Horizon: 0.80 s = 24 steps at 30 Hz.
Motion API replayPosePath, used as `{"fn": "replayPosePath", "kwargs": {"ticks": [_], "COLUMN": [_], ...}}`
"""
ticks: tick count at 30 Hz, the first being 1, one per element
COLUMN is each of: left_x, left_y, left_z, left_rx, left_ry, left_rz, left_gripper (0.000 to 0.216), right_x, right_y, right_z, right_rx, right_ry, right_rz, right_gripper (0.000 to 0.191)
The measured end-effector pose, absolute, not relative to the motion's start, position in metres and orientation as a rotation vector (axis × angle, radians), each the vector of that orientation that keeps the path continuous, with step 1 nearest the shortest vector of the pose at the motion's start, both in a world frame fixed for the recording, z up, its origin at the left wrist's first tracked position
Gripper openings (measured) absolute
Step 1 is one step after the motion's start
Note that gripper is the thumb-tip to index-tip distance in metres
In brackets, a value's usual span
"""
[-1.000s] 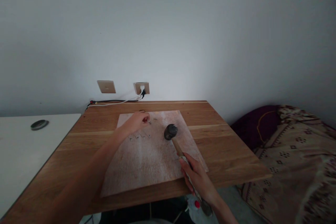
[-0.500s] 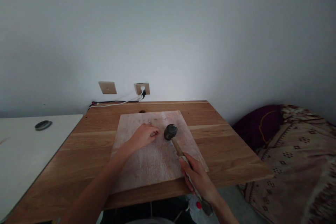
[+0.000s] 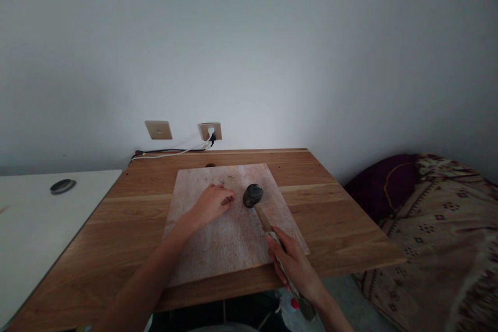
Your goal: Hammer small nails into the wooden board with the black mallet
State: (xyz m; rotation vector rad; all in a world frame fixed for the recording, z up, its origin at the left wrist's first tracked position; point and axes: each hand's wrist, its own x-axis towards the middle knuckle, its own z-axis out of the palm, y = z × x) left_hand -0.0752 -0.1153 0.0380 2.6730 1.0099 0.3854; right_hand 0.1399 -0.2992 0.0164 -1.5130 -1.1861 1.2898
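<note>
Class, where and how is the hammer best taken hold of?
Probably by its wooden handle, with a wrapping grip from the near right: it is slim and slants that way, away from the bulky dark head. The right hand grips it mid-length.

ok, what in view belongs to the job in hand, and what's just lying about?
Likely the job:
- hammer, gripped by the right hand
- board under the left hand
- small nail-like bits on the board

Apparently just lying about:
- dark oval object on the white surface
- cables
- patterned cloth
</note>
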Motion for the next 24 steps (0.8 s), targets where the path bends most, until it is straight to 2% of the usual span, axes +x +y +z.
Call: {"fn": "replayPosePath", "kwargs": {"ticks": [7, 13, 17, 21, 24], "left_x": [-0.073, -0.071, -0.071, -0.071, -0.071], "left_y": [-0.116, -0.117, -0.117, -0.118, -0.117], "left_z": [0.037, 0.035, 0.035, 0.036, 0.036], "left_rx": [2.66, 2.595, 2.565, 2.53, 2.52], "left_ry": [1.019, 1.12, 1.171, 1.155, 1.141], "left_rz": [0.411, 0.449, 0.455, 0.464, 0.458], "left_gripper": [0.017, 0.049, 0.06, 0.056, 0.051], "right_x": [0.136, 0.126, 0.122, 0.12, 0.118], "right_y": [-0.299, -0.289, -0.287, -0.291, -0.293], "right_z": [0.024, 0.03, 0.032, 0.042, 0.043], "right_rx": [-1.481, -1.458, -1.469, -1.453, -1.484], "right_ry": [-1.183, -1.247, -1.265, -1.259, -1.276], "right_rz": [1.295, 1.321, 1.347, 1.31, 1.267], "right_gripper": [0.055, 0.05, 0.047, 0.049, 0.058]}}
